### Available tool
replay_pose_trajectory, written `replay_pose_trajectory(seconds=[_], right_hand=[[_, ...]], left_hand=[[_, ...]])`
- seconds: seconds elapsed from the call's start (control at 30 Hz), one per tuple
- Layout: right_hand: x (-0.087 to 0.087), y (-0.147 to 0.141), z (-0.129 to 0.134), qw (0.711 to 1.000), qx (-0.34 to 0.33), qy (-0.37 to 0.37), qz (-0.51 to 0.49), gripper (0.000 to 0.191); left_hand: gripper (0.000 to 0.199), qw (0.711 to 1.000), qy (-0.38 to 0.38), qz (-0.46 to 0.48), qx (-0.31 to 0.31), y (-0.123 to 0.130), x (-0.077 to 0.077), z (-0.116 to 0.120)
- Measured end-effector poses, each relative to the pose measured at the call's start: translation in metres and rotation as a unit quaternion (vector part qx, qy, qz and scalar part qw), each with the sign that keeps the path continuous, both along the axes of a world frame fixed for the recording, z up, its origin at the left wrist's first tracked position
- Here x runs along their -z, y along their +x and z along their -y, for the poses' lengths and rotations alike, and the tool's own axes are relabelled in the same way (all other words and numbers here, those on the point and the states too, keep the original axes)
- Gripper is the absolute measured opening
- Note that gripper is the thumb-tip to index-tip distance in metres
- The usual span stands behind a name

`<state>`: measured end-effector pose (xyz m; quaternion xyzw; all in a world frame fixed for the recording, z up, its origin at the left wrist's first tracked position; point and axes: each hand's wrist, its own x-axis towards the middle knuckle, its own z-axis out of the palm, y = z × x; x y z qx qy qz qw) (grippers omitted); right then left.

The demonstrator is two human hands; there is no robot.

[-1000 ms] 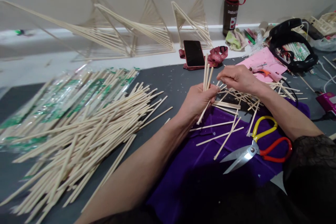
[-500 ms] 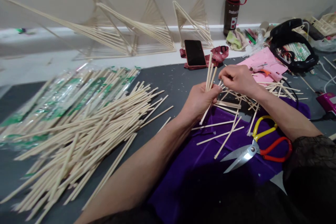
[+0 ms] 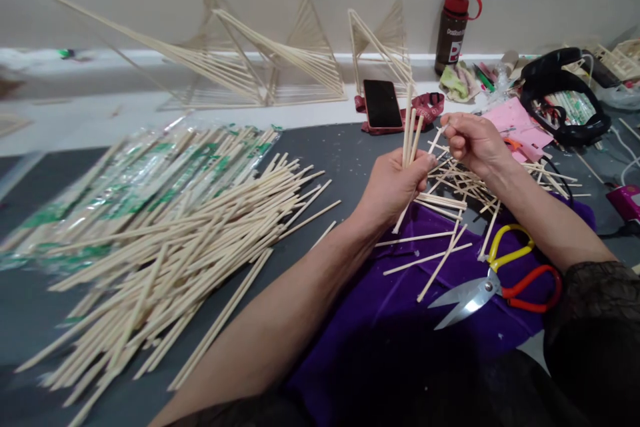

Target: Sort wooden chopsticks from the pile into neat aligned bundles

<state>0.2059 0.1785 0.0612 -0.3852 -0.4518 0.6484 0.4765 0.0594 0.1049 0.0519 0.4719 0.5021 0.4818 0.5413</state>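
Several thin wooden sticks (image 3: 411,130) stand upright in my left hand (image 3: 397,188), whose fingers are wrapped round them. My right hand (image 3: 473,140), just to the right, pinches the end of a small whitish piece (image 3: 438,139) that reaches down to my left thumb. Below both hands, short sticks (image 3: 453,177) lie crossed in a heap, and a few more rest on the purple cloth (image 3: 370,307). Scissors (image 3: 487,287) with one yellow and one red handle lie on the cloth, blades apart.
A big pile of sticks (image 3: 200,253) and plastic-wrapped packs (image 3: 115,193) cover the left side. Stick frames (image 3: 300,53) stand along the wall. Behind my hands are a phone (image 3: 383,105), a bottle (image 3: 451,33), pink paper (image 3: 515,121) and a black headset-like object (image 3: 595,113).
My right hand has drawn up and away from my left hand, so more of the whitish piece shows between them. The whole view has shifted slightly. My left hand keeps its sticks.
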Motion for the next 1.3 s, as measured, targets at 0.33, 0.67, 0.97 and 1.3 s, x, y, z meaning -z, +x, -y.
replay_pose_trajectory(seconds=[0.33,0.67,0.97,1.3], right_hand=[[-0.001,0.002,-0.007,0.998,0.051,0.041,-0.026,0.009],[-0.012,0.052,-0.032,1.0,0.009,0.02,0.016,0.019],[0.003,0.009,0.004,0.995,-0.07,0.018,0.065,0.024],[0.004,0.001,0.01,0.984,-0.024,0.079,0.158,0.009]], left_hand=[[0.012,0.998,0.004,0.059,0.017,0.006,-0.01,0.004],[0.021,0.993,-0.021,0.103,0.052,-0.006,0.007,0.0],[0.025,0.999,-0.014,0.047,0.019,-0.004,0.01,-0.001],[0.021,0.999,-0.007,-0.011,0.031,-0.004,0.013,0.001]])
